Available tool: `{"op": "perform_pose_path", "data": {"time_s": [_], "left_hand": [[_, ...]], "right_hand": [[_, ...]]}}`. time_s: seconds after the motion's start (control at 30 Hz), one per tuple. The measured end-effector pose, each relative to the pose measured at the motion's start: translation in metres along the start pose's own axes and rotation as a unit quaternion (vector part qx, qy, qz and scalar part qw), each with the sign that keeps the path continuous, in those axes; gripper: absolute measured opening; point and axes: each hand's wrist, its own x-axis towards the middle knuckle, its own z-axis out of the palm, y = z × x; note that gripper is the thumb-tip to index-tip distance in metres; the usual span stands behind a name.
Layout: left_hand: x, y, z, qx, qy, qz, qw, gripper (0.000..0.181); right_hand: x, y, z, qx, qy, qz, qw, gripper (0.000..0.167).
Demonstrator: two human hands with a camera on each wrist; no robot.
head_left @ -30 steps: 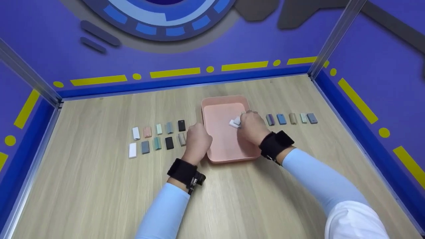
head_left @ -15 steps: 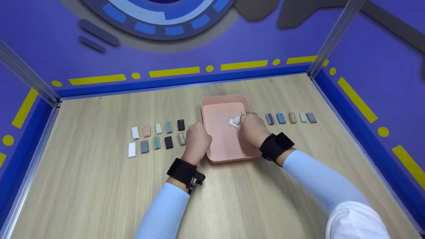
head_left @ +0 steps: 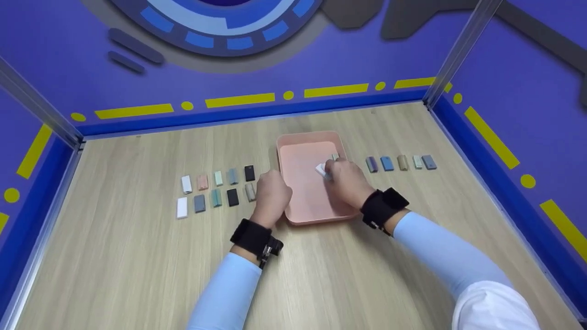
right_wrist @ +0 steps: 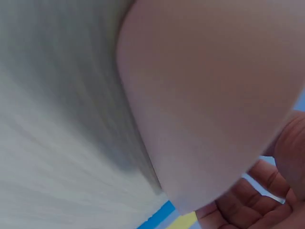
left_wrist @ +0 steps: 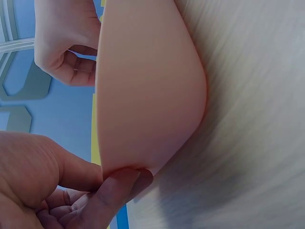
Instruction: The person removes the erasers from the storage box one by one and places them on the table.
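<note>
A pink tray [head_left: 300,215] stands in the middle of the table. My left hand [head_left: 273,195] grips its left rim; in the left wrist view, thumb and finger pinch the tray wall [left_wrist: 147,86]. My right hand [head_left: 349,181] reaches over the tray's right side with curled fingers. Its fingertips are at a small white rectangular piece [head_left: 322,171] lying in the tray. Whether they pinch a piece is hidden by the hand and, in the right wrist view, by the tray wall [right_wrist: 209,95]. Behind the knuckles a small pale piece [head_left: 335,156] shows at the tray's right wall.
Left of the tray, small blocks lie in two rows, among them a white one [head_left: 182,207], a pink one [head_left: 202,182] and a black one [head_left: 233,197]. Another row sits on the right, with a blue block [head_left: 387,163]. Blue-purple walls [head_left: 257,85] enclose the table.
My right hand's fingers have shifted slightly left, over the light grey piece that showed on the white one before. The left hand keeps its grip on the tray.
</note>
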Motion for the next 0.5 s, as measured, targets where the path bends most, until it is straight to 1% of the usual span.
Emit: {"op": "perform_pose_path", "data": {"time_s": [0.17, 0.23, 0.37, 0.5], "left_hand": [[0.0, 0.0, 0.001, 0.003, 0.0, 0.0, 1.0, 0.011], [0.0, -0.001, 0.001, 0.003, 0.002, 0.003, 1.0, 0.011], [0.0, -0.001, 0.0, 0.003, 0.002, 0.006, 1.0, 0.011], [0.001, 0.0, 0.0, 0.007, 0.004, 0.005, 1.0, 0.01]], "right_hand": [[-0.004, 0.003, -0.006, 0.079, -0.002, -0.012, 0.9968, 0.022], [-0.006, 0.004, -0.011, 0.102, 0.001, -0.016, 0.9947, 0.024], [-0.007, 0.007, -0.022, 0.127, 0.016, -0.024, 0.9915, 0.029], [-0.006, 0.014, -0.036, 0.138, 0.036, -0.031, 0.9892, 0.029]]}}
